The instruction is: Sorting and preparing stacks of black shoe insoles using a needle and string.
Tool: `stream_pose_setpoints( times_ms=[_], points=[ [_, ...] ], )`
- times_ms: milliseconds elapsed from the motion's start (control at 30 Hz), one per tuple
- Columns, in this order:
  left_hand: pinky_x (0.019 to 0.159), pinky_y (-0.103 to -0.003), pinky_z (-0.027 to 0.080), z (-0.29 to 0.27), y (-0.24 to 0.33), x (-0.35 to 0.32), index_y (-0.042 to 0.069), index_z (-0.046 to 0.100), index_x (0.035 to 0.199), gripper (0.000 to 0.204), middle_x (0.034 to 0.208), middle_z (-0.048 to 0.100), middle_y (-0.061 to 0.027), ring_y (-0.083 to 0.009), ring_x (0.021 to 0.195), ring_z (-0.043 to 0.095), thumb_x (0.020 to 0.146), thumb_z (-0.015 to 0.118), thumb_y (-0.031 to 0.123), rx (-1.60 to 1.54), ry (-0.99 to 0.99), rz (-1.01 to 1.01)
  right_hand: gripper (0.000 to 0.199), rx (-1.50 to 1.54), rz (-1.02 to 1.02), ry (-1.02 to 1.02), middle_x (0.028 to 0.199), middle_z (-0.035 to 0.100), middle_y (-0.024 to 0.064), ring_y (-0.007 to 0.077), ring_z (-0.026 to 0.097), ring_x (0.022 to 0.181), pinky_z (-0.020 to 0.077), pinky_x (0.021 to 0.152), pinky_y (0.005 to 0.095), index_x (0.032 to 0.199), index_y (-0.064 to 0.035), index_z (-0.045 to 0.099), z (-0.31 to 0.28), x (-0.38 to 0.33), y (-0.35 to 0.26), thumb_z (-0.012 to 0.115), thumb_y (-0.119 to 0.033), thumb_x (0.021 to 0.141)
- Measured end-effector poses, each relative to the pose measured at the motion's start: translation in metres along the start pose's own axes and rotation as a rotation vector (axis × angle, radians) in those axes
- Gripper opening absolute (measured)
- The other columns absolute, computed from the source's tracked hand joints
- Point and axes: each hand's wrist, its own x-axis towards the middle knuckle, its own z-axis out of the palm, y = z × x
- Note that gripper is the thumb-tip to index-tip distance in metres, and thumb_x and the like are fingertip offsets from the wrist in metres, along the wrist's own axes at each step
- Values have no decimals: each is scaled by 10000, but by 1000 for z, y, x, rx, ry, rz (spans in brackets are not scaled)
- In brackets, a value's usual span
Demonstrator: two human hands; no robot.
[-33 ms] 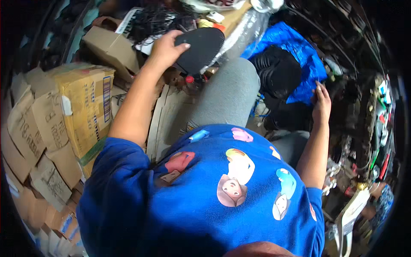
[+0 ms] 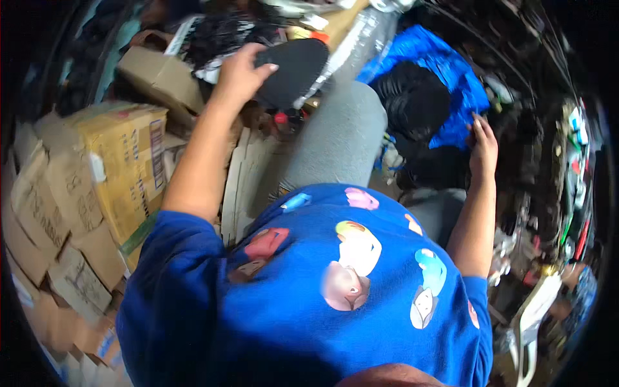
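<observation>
My left hand (image 2: 242,74) grips the left edge of a flat black piece (image 2: 293,72) with a rounded outline, thumb on top and fingers behind it. The piece is held up beyond my left knee. My right hand (image 2: 483,147) is raised beside an open blue plastic bag (image 2: 461,80), with thumb and fingertips pinched together. Anything in that pinch is too small to make out. Between my knee and the bag lies a stack of similar black pieces (image 2: 416,103), partly inside the blue plastic.
Cardboard boxes (image 2: 126,174) and flattened cartons crowd the left side. A heap of black strips (image 2: 222,42) lies at the far left, next to clear plastic wrapping (image 2: 364,42). Mixed clutter fills the right, with a white strap-like item (image 2: 536,313) and part of another person (image 2: 580,290).
The whole view has shifted slightly. Both hands keep about the same pose, and the black piece stays in my left hand.
</observation>
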Motion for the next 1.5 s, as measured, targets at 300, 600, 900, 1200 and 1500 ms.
stream_pose_setpoints(
  times_ms=[300, 600, 900, 1200, 1500],
  points=[
    [838, -386, 428, 40, 87, 2, 81, 591, 1037, 367, 1006, 534, -124, -309, 960, 520, 691, 705, 132, 189, 390, 758, 316, 59, -60, 66, 927, 632, 48, 117, 578, 754, 454, 719, 237, 1053, 7, 620, -28, -8, -16, 645, -216, 830],
    [744, -328, 475, 277, 167, 116, 54, 664, 902, 327, 857, 669, -119, -228, 811, 632, 733, 683, 334, -74, -316, 432, 244, 78, -136, 104, 880, 637, 39, 113, 584, 775, 471, 737, 239, 978, -2, 642, -38, -10, -24, 680, -165, 801],
    [994, -505, 288, 403, 114, 100, 128, 586, 1069, 267, 1211, 535, -65, -253, 1178, 452, 820, 497, 167, 976, -598, 1140, 179, 175, 16, 181, 731, 564, -26, 55, 476, 646, 378, 612, 195, 909, -36, 637, -38, -11, -34, 648, -194, 825],
    [1072, -500, 175, 423, 109, 99, 134, 595, 1062, 260, 1030, 642, -69, -243, 1068, 548, 816, 544, 199, 1117, -888, 1105, 173, 191, 43, 192, 681, 524, -52, 32, 452, 585, 356, 546, 177, 906, -47, 609, -34, -3, -33, 616, -211, 852],
    [829, -251, 436, 324, 181, 76, -12, 579, 1030, 418, 948, 644, -37, -106, 859, 575, 672, 759, 108, -259, -1455, 361, 148, 199, -92, 180, 608, 483, -55, 34, 409, 524, 339, 514, 173, 819, -66, 564, -38, -7, -48, 605, -202, 857]
  ],
)
